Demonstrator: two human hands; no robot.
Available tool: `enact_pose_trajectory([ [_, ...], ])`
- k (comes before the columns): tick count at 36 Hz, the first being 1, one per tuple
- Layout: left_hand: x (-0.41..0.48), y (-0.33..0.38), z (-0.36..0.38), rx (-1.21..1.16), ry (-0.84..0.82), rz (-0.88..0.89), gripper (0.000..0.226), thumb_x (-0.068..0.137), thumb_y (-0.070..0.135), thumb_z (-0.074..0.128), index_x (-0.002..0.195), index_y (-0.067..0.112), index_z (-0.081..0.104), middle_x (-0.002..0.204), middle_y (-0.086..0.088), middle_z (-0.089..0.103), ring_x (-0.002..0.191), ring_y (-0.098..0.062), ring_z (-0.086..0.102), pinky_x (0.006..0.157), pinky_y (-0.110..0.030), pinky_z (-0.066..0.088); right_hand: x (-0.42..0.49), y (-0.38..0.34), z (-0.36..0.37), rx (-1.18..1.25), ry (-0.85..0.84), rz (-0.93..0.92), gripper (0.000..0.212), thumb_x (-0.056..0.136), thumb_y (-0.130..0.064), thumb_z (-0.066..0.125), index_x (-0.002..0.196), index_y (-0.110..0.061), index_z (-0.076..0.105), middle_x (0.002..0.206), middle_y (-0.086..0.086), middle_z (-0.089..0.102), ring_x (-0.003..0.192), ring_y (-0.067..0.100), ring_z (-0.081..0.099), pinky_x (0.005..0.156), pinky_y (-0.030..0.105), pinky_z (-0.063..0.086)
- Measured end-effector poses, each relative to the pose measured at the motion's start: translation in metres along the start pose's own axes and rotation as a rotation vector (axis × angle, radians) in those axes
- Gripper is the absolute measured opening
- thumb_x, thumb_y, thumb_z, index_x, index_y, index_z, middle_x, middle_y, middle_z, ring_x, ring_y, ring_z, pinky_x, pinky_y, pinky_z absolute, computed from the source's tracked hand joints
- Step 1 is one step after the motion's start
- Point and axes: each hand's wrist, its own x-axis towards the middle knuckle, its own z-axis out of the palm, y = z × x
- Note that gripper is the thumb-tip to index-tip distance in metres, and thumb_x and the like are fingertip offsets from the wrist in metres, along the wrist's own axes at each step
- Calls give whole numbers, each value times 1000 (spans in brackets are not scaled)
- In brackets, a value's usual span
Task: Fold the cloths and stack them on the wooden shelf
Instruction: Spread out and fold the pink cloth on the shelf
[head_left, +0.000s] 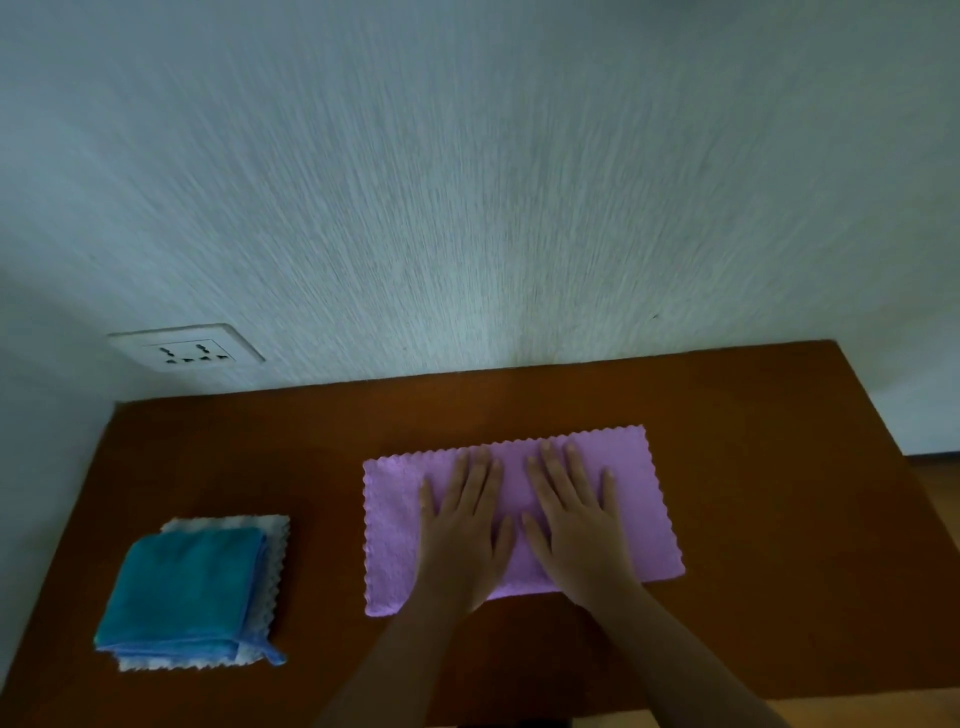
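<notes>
Leftward, folded stack near wall socket.

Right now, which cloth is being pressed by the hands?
The purple cloth: the left hand and the right hand lie flat on it. The blue cloth and the white cloth sit stacked aside.

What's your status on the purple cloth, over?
Left hand, right hand flat on purple cloth on shelf. Blue cloth folded atop white cloth, to its left. Nothing blocking.

Worn on the head, wide-angle — aimed forward and steeply down across the wooden shelf toward the far wall, close over the near edge — shelf low, wall above.
</notes>
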Motion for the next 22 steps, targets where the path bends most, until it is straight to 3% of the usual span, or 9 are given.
enact_pose_trajectory([
  [4, 2, 2, -3, 31, -43, -17, 64, 96, 55, 9, 142, 17, 30, 149, -5, 34, 138, -21, 23, 100, -62, 27, -1, 5, 3, -15, 1, -4, 62, 91, -50, 26, 146, -19, 25, 153, 5, 26, 141, 24, 17, 106, 54, 21],
  [8, 2, 1, -2, 63, -21, -2, 67, 89, 61, 25, 144, 22, 29, 150, -7, 34, 139, -26, 22, 98, -67, 22, -1, 10, -3, -23, -74, 7, 64, 95, -54, 10, 146, -20, 29, 153, 4, 26, 141, 24, 18, 104, 56, 21],
  [13, -2, -7, -5, 71, -46, -15, 70, 90, 67, 11, 148, 29, 18, 153, -8, 26, 140, -29, 21, 105, -64, 15, -3, 23, -10, -27, -100, 56, 67, 94, -58, 7, 147, -20, 24, 154, 4, 23, 141, 23, 16, 105, 55, 21],
  [18, -6, -12, -6, 37, -42, 3, 65, 94, 61, 10, 149, 26, 16, 153, -8, 23, 142, -28, 15, 110, -51, 1, -6, 29, -15, -44, -128, 71, 69, 94, -59, 7, 147, -19, 27, 154, 4, 24, 141, 24, 19, 105, 54, 22],
  [20, -9, -10, -10, 25, 9, 3, 62, 98, 52, 11, 141, 15, 35, 145, -14, 38, 136, -31, 32, 113, -52, 16, -6, 28, -21, -62, -144, 91, 70, 94, -59, 6, 145, -18, 32, 151, 5, 30, 138, 27, 28, 101, 54, 27],
  [22, -15, -3, -17, 6, 113, 62, 47, 98, 38, 29, 120, 8, 56, 127, -18, 58, 118, -33, 55, 97, -52, 41, -6, 25, -30, -59, -170, 151, 72, 94, -58, 4, 141, -16, 40, 146, 7, 40, 131, 29, 41, 95, 55, 37],
])
